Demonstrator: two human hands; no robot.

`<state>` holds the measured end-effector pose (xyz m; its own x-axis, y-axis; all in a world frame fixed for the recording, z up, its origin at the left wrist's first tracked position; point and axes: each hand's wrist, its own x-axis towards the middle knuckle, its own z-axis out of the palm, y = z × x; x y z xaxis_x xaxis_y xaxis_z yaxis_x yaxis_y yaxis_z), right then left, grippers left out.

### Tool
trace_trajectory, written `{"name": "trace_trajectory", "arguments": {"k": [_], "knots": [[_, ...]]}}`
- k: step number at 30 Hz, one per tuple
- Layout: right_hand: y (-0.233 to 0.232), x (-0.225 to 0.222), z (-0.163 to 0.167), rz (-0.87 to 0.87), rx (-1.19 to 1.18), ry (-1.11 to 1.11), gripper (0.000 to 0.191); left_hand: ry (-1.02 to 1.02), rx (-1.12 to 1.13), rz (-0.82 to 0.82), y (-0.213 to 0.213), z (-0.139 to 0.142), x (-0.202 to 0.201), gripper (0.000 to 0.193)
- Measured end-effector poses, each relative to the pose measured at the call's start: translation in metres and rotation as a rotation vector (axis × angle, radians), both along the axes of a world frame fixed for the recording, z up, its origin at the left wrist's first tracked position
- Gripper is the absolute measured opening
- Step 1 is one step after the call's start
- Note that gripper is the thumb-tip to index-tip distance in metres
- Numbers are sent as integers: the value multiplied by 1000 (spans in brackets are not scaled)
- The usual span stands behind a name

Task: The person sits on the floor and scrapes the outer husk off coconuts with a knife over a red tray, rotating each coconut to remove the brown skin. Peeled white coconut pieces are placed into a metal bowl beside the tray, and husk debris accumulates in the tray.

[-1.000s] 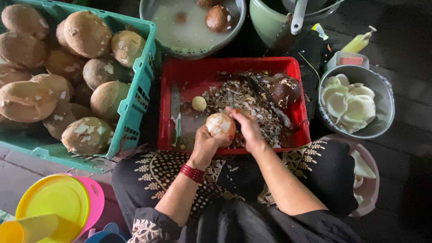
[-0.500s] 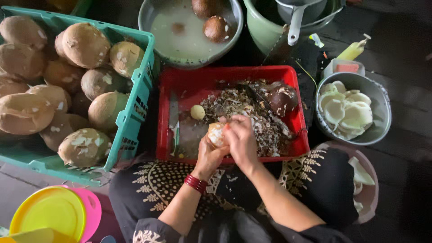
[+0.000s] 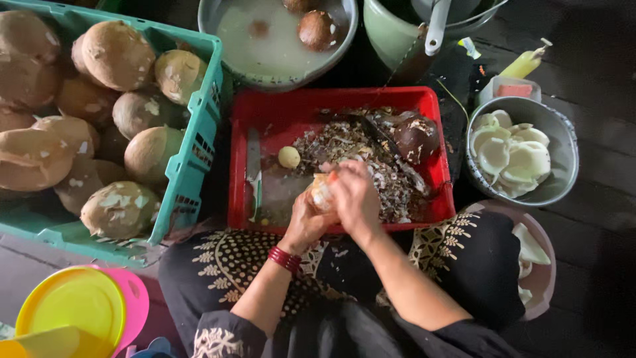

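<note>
Both hands, left hand point(image 3: 306, 222) and right hand point(image 3: 354, 195), kept a closed grip on one part-peeled coconut kernel point(image 3: 321, 192); peeled white pieces point(image 3: 513, 156) filled a metal bowl point(image 3: 566, 149), while many husked coconuts point(image 3: 112, 56) waited in the green crate point(image 3: 199, 142).

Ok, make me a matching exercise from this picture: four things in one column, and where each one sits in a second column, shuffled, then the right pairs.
Things:
1. husked coconuts
2. white coconut pieces
3. knife
4. peeled coconut

Places:
A. in the red tray, left side
B. in the green crate
C. between the left hand and right hand
D. in the metal bowl

Pairs: 1-B, 2-D, 3-A, 4-C
</note>
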<state>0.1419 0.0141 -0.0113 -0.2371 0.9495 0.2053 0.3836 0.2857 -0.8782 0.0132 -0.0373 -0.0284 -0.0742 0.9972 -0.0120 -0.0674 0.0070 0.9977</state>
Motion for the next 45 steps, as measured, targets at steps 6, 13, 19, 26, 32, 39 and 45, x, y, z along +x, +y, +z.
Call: {"name": "trace_trajectory", "arguments": {"k": [6, 13, 19, 26, 32, 39, 45], "knots": [[8, -6, -1, -67, -293, 100, 27, 140, -11, 46, 0, 1, -1, 43], [12, 7, -25, -36, -646, 454, 27, 567, 101, -70, 4, -2, -11, 43], [29, 25, -30, -42, -858, 577, 30, 777, 141, -72, 6, -5, -16, 50], [-13, -6, 24, -22, 298, -284, 30, 644, 371, -59, 16, -18, -14, 41], [4, -3, 40, -6, -109, -195, 22, 779, 230, -116, 18, -15, -14, 40], [4, -1, 41, 7, 88, -348, 21, 781, 238, -146, 13, -11, -11, 41], [1, -1, 37, 9, 303, -372, 26, 933, 250, -140, 16, -11, -11, 35]]}}
